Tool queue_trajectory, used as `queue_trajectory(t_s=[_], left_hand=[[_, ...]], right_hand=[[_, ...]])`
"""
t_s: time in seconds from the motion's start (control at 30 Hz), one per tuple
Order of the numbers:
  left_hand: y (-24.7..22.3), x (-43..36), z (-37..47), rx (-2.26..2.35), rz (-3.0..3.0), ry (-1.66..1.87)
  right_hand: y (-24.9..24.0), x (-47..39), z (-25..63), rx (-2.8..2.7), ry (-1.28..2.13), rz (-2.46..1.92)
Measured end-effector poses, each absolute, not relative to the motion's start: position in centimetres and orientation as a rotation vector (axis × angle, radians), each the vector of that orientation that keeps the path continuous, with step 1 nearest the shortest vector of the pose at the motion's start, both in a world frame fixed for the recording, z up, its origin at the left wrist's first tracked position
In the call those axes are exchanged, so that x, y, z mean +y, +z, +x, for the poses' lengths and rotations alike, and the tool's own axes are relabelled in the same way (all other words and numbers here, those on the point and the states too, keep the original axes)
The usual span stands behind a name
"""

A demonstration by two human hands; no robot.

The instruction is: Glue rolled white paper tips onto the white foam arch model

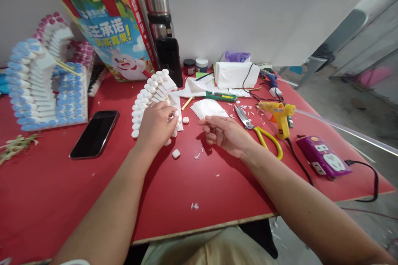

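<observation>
My left hand (159,122) is over the right side of a white craft piece (144,101) made of folded card and rows of rounded white pellets. Its fingers are curled, and what lies between the fingertips is hard to see. My right hand (225,134) hovers in front of a stack of white paper pieces (209,108), thumb and forefinger pinched together. Anything in that pinch is too small to name. Between the hands lie a loose white pellet (176,154) and another pellet (185,120).
Yellow-handled scissors (259,130), a yellow glue gun (279,114) and a purple power socket (323,156) with cords lie right. A green cutter (220,97) is behind the paper. Left are a phone (94,134) and a blue-and-white craft piece (34,87); a bag (115,29) and flask (158,14) stand behind.
</observation>
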State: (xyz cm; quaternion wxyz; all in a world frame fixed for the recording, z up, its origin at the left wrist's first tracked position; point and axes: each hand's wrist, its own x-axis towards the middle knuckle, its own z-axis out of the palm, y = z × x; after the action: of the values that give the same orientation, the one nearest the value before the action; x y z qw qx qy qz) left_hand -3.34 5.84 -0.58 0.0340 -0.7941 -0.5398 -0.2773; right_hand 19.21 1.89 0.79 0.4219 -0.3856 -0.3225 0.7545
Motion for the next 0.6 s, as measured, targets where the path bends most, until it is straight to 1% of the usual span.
queue_trajectory(t_s=[0.2, 0.37, 0.43, 0.53, 0.6], left_hand=[[-0.9, 6.3, -3.5, -1.665, -2.383, -0.929], [-1.2, 6.6, -4.0, -1.654, -2.387, -0.798], [-1.0, 6.5, -3.9, -1.664, -2.388, -0.796], [-0.2, 5.9, -3.5, -1.640, -2.384, -0.972], [0.4, 5.4, -3.0, -1.615, -2.380, -1.126]], right_hand=[[0.8, 1.9, 19.2, -0.827, 1.875, -0.963], [0.8, 2.0, 19.2, -0.853, 1.875, -0.956], [0.6, 2.0, 19.1, -0.881, 1.857, -0.966], [0.4, 1.9, 19.1, -0.981, 1.747, -1.016], [0.4, 1.9, 19.2, -1.104, 1.568, -1.088]])
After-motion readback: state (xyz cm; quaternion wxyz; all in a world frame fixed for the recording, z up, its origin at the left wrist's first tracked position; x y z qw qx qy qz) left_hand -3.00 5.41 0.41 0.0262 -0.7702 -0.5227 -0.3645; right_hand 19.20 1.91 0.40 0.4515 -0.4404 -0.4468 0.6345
